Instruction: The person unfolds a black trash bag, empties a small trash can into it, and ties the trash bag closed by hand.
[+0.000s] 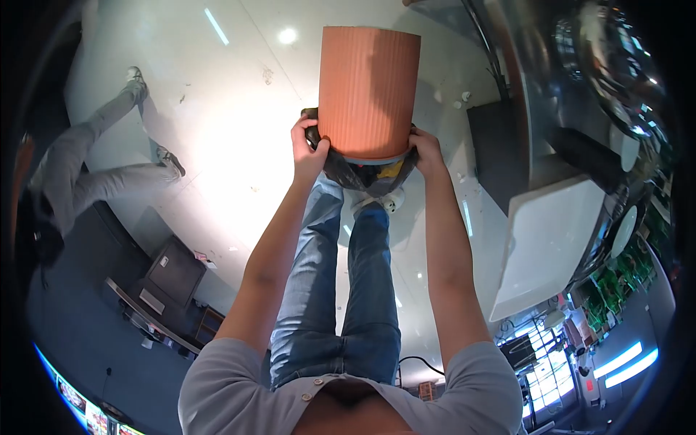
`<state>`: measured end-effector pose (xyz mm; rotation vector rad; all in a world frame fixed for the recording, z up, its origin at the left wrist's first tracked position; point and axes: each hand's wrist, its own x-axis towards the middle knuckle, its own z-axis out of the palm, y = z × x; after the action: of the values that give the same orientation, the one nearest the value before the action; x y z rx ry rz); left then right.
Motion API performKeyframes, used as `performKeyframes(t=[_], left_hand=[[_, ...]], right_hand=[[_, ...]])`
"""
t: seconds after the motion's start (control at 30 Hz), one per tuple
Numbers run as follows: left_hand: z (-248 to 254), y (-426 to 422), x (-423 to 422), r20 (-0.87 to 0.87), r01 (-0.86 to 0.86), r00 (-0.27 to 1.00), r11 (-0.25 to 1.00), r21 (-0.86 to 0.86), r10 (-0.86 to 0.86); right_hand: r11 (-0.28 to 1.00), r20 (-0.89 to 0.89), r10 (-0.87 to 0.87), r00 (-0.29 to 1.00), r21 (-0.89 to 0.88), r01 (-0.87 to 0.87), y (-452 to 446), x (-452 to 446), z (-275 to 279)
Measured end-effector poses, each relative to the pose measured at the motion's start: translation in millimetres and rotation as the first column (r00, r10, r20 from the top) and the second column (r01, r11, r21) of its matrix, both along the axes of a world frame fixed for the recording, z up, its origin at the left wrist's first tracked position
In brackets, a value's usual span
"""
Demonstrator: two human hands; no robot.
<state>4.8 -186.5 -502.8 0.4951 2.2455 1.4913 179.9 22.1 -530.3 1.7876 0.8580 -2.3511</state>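
An orange ribbed trash can (368, 90) is in front of me in the head view, tipped so its side shows and its mouth faces me. Around its grey rim (377, 160) hangs a black trash bag (346, 172), with something yellow and other unclear bits inside. My left hand (309, 145) is closed on the bag's bunched edge at the left of the rim, thumb beside the can. On the opposite side, my right hand (425, 148) grips the bag's edge, its fingertips partly hidden.
A white tray-like surface (547, 243) and a metal counter with shiny cookware stand to my right. Another person's legs (109, 141) show at the left. A dark box-like item (174, 270) stands lower left. Small scraps lie on the pale floor (239, 138).
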Motion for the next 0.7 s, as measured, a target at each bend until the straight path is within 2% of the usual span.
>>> performKeyframes(t=[0.07,0.1,0.13,0.17,0.2,0.27,0.3,0.37,0.4,0.47,0.5,0.6,0.7], left_hand=[[31,3,-10,-0.066,-0.004,0.998,1.000,0.017,0.005],[53,7,-16,0.282,-0.149,0.951,0.988,0.049,0.129],[71,9,-21,0.601,-0.288,0.770,0.957,0.028,0.214],[78,8,-27,0.634,-0.367,0.742,0.924,0.112,0.218],[93,14,-34,0.764,-0.500,0.605,0.854,0.144,0.224],[125,19,-47,0.809,-0.465,0.566,0.872,0.152,0.161],[134,19,-52,0.802,-0.464,0.578,0.870,0.168,0.154],[143,20,-61,0.670,-0.204,0.742,0.958,0.203,0.016],[158,22,-66,0.660,-0.200,0.752,0.956,0.214,0.009],[184,27,-75,0.663,-0.185,0.744,0.979,0.089,0.081],[197,28,-75,0.656,-0.185,0.751,0.978,0.100,0.075],[228,25,-73,0.725,-0.404,0.688,0.814,0.417,-0.030],[243,20,-72,0.768,-0.447,0.629,0.753,0.483,-0.119]], right_hand=[[0.985,-0.013,-0.098,0.995,0.139,0.099,-8,-17,47],[0.984,-0.030,-0.096,0.995,0.150,0.100,-7,-20,62],[0.980,-0.075,-0.055,0.996,0.189,0.068,-7,-21,75],[0.973,-0.121,-0.012,0.993,0.229,0.040,-5,-22,91],[0.970,-0.135,-0.010,0.991,0.238,0.042,-4,-23,103],[0.955,-0.275,-0.058,0.960,0.265,0.134,-2,-28,127],[0.953,-0.289,-0.055,0.956,0.272,0.137,-1,-29,141],[0.946,-0.388,-0.141,0.911,0.220,0.240,3,-34,165],[0.944,-0.401,-0.138,0.905,0.224,0.244,3,-38,177],[0.905,-0.441,-0.251,0.862,0.210,0.370,3,-46,199],[0.903,-0.452,-0.246,0.857,0.214,0.373,4,-50,217],[0.906,-0.406,-0.231,0.884,0.241,0.348,0,-61,269],[0.880,-0.498,-0.207,0.842,0.282,0.383,-3,-64,293]])
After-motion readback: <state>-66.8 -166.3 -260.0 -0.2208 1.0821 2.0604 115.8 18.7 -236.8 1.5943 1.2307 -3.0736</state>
